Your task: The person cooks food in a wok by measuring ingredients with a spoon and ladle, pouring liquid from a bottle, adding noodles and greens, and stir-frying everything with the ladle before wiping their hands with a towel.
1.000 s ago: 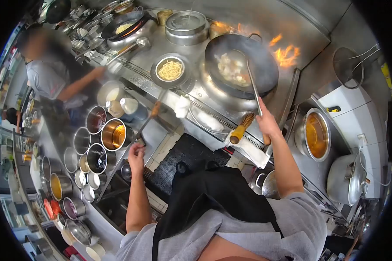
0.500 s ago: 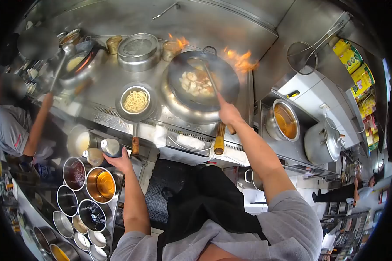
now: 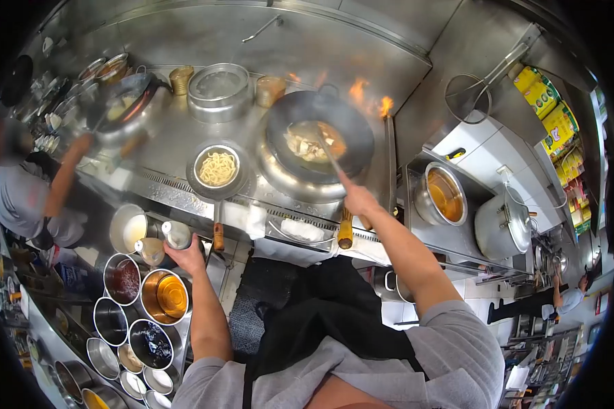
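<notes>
My right hand (image 3: 361, 203) is wrapped round the handle of a long metal ladle (image 3: 331, 158), whose head is in the wok. Pale pieces of food (image 3: 303, 144) and some liquid lie in the dark wok (image 3: 355, 133) on the burner, with flames behind it. At the left, my left hand (image 3: 187, 255) is closed round a dark squeeze bottle (image 3: 178, 235) with a white top. A second bottle (image 3: 150, 251) with a pale top stands just beside it, above the metal pots of sauces. Left of the wok, noodles (image 3: 217, 169) sit in a strainer with a wooden handle.
Pots of red sauce (image 3: 122, 279), amber liquid (image 3: 171, 296) and dark sauce (image 3: 151, 344) stand at lower left. A bamboo brush (image 3: 346, 232) lies at the stove edge. At the right are a bowl of orange liquid (image 3: 445, 193) and a lidded pot (image 3: 503, 221). A co-worker (image 3: 22, 191) works at far left.
The view has swung left to right. My left hand has gone from above the counter edge to the bottle and gripped it. The ladle has moved in the wok, and the flames are smaller.
</notes>
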`<state>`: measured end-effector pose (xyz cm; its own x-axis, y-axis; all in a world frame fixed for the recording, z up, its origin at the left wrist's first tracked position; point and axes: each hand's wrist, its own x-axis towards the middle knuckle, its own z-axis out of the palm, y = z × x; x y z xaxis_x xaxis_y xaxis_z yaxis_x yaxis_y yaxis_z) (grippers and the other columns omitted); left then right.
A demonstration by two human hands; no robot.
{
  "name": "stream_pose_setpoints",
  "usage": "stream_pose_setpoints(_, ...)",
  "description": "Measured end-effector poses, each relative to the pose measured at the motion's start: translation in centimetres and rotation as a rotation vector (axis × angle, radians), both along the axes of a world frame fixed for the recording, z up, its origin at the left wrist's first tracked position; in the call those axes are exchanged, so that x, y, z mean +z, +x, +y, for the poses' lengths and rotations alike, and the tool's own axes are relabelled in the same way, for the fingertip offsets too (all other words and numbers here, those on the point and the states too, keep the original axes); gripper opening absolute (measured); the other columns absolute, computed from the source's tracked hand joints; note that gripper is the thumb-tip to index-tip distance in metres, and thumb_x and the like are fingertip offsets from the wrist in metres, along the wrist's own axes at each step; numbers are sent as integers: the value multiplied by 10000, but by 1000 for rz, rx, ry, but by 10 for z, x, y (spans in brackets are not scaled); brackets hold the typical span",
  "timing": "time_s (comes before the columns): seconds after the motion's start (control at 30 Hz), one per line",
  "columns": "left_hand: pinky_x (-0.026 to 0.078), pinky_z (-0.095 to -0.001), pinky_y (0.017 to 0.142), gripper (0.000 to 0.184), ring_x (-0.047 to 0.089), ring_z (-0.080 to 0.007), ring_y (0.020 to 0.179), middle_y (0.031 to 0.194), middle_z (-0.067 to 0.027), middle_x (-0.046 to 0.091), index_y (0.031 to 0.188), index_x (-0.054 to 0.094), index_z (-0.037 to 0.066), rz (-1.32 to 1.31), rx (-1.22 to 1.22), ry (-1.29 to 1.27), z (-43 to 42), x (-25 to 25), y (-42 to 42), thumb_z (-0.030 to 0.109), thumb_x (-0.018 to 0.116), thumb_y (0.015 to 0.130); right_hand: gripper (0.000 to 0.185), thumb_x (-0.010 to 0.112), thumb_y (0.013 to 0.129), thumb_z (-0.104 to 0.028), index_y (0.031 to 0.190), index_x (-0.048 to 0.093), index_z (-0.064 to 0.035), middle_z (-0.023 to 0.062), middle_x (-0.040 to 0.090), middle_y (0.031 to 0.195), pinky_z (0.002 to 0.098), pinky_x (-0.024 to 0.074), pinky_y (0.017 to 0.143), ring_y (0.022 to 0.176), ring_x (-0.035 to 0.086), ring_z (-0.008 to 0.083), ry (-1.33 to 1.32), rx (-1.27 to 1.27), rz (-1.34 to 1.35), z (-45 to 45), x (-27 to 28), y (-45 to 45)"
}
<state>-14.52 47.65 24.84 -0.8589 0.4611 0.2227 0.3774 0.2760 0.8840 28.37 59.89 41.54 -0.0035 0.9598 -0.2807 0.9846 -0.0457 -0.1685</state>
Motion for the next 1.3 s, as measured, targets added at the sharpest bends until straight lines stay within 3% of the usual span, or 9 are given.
stream_pose_setpoints(0.3,386,-409,1059,895,482,-286,1206,1330,-212,459,1386,319,-55,-107,10,182,-2,60,9,83,852,682,844,484,800,-19,1547,122,-177,271,650,1085,490,491,890,1015,633,413,5,-20,34,-7,44,20)
stream_pose_setpoints(0.4,374,-417,1052,904,471,-311,1212,1320,-228,456,1385,340,-68,-44,94,-18,0,101,0,184,857,688,888,496,783,-4,1552,95,-195,273,651,1080,495,501,870,1002,642,404,-42,25,9,7,27,36)
stream_pose_setpoints(0.6,425,-363,963,807,515,-247,1102,1252,-161,492,1427,318,4,-114,-374,266,32,199,16,150,769,775,833,489,799,-35,1546,164,-212,250,652,1096,491,497,869,1003,637,407,19,174,119,27,24,113)
stream_pose_setpoints(0.73,448,-358,933,887,538,-228,1081,1233,-127,509,1465,273,62,-345,-694,409,92,194,29,126,771,734,862,499,798,-9,1551,117,-183,232,674,1002,474,518,823,958,658,384,2,196,82,46,31,122)
stream_pose_setpoints(0.93,462,-335,932,804,555,-214,1093,1221,-104,543,1417,344,64,-529,-1041,322,179,206,125,132,723,711,886,509,807,-3,1551,98,-251,248,666,980,482,526,815,902,668,385,-87,343,25,71,-18,178)
stream_pose_setpoints(1.13,450,-353,977,904,549,-214,1141,1275,-115,542,1472,290,49,-692,-1337,-71,257,214,183,178,765,714,817,504,879,-57,1550,102,-293,257,662,927,471,512,798,839,657,412,-103,193,305,9,-14,239)
stream_pose_setpoints(1.2,443,-362,988,909,543,-217,1156,1289,-115,538,1474,290,55,-698,-1441,-208,276,219,202,192,773,716,821,532,891,-2,1550,139,-295,110,657,789,338,492,545,576,572,186,-98,89,868,0,-16,238)
stream_pose_setpoints(1.23,439,-367,994,919,540,-217,1158,1294,-113,536,1479,287,61,-689,-1465,-274,282,222,212,205,780,716,827,530,885,50,1553,170,-280,-2,514,667,243,411,468,508,440,74,-334,-138,1055,-7,0,235)
stream_pose_setpoints(1.3,436,-373,998,940,539,-218,1152,1289,-103,538,1493,275,84,-666,-1497,-380,295,225,228,223,787,717,826,530,888,45,1554,165,-278,-13,468,651,244,406,459,489,438,75,-366,-175,1155,-13,-4,230)
